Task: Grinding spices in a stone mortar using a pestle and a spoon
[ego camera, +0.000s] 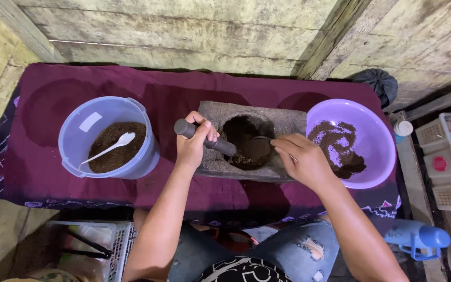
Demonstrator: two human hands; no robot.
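Note:
A grey stone mortar block (220, 112) stands in the middle of a table draped in a maroon cloth (43, 156). Its round hollow holds dark brown ground material. My left hand (194, 141) grips a dark pestle (204, 138) that slants over the mortar's left rim. My right hand (301, 156) holds a metal spoon (259, 146) whose bowl sits inside the hollow. A purple bowl (371, 130) with some dark powder stands just right of the mortar.
A translucent blue tub (79, 130) at the left holds brown powder and a white plastic spoon (111, 146). Wooden plank walls rise behind the table. White baskets (444, 167) sit at the right, a blue bottle (418, 237) lower right, another basket (116, 245) below the table.

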